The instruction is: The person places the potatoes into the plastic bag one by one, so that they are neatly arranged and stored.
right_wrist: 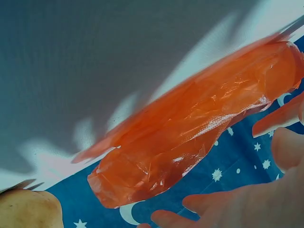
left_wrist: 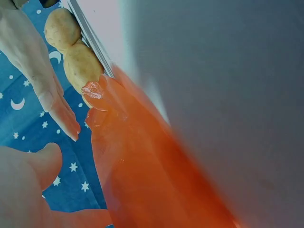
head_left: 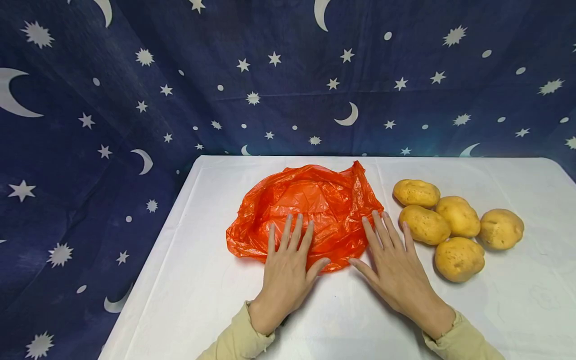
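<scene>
Orange-red plastic, thin and glossy, forms the crumpled bag (head_left: 306, 200) lying on the white tabletop (head_left: 189, 280) in front of me, its edges raised around a sunken middle. It sits to the left of five potatoes (head_left: 458, 216). My left hand (head_left: 288, 275) reaches over the bag's near side, fingers straight and a little spread, thumb out to the right. My right hand (head_left: 400, 275) is at the near right edge, its fingers also straight and parted, its thumb pointing left towards the other. Both hands are holding nothing; I cannot tell whether any fingertip touches the plastic. My right fingers come close to the nearest potatoes. These are yellow-brown and speckled, four bunched together and one just beside them at the right end. Pale khaki sleeves (head_left: 240, 337) reach to my wrists. Navy cloth (head_left: 288, 120) hangs at the far side and along the left, and its print is all pictures: white crescent moons, stars and dots.
</scene>
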Available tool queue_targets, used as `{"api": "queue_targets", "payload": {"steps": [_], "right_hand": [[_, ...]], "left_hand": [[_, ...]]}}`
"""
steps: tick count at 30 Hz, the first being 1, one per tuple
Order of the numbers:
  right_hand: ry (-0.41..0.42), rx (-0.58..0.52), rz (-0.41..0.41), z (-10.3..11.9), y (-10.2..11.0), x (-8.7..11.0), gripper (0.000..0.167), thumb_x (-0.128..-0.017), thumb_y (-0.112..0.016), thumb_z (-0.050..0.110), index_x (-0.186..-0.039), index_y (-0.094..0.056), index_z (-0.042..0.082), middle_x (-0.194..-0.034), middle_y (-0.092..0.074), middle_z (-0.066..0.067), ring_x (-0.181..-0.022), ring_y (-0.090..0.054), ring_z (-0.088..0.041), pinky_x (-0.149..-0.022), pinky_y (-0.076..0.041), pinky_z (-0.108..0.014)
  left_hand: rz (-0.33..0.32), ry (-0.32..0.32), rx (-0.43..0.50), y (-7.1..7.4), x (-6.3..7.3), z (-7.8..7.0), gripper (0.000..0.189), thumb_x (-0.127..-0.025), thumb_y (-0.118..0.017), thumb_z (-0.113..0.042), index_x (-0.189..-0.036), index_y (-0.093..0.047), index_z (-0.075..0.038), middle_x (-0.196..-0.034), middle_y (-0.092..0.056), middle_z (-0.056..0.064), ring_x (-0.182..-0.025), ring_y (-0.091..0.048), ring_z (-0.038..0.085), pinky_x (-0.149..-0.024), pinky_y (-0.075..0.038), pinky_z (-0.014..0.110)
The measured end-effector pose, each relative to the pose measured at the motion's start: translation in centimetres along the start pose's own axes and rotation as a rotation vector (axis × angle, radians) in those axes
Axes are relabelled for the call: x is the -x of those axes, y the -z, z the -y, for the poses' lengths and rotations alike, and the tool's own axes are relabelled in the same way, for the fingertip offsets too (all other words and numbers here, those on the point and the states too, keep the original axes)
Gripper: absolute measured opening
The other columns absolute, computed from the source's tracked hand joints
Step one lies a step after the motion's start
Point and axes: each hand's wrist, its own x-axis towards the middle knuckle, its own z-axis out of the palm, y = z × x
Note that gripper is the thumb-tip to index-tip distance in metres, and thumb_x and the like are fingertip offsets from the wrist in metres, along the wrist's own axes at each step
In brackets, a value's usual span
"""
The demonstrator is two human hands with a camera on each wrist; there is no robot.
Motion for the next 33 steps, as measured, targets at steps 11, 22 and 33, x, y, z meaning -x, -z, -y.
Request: {"api": "queue_targets", "payload": {"steps": [11, 22, 33], "right_hand": [[-0.012, 0.003, 0.029, -0.5, 0.8, -0.5, 0.088, -0.092, -0.058, 0.055, -0.154, -0.029, 0.001, -0.161, -0.024, -0.022, -0.151, -0.014, -0.036, -0.121, -0.002, -0.057], [-0.054, 0.009, 0.080, -0.9, 1.5, -0.9, 0.090, -0.093, -0.058, 0.053, -0.158, -0.018, 0.005, -0.162, -0.020, -0.022, -0.151, -0.013, -0.039, -0.121, 0.003, -0.057], [-0.064, 0.031, 0.065, -2.0, 2.0, -0.9, 0.089, -0.091, -0.063, 0.046, -0.156, -0.023, 0.001, -0.164, -0.013, -0.021, -0.149, -0.016, -0.041, -0.121, 0.000, -0.058]], "left_hand": [[-0.030, 0.001, 0.004, 0.3, -0.1, 0.5, 0.074, -0.098, -0.044, -0.061, -0.155, -0.035, -0.015, -0.163, -0.025, 0.010, -0.153, -0.015, 0.031, -0.121, -0.011, 0.058], [-0.029, 0.029, 0.024, 0.8, -0.4, 1.2, 0.073, -0.098, -0.047, -0.058, -0.155, -0.034, -0.014, -0.163, -0.027, 0.010, -0.152, -0.017, 0.031, -0.121, -0.014, 0.055], [-0.077, 0.040, 0.029, 1.5, -1.0, 2.7, 0.070, -0.097, -0.055, -0.052, -0.151, -0.041, -0.010, -0.159, -0.035, 0.013, -0.147, -0.029, 0.035, -0.120, -0.018, 0.057]]}}
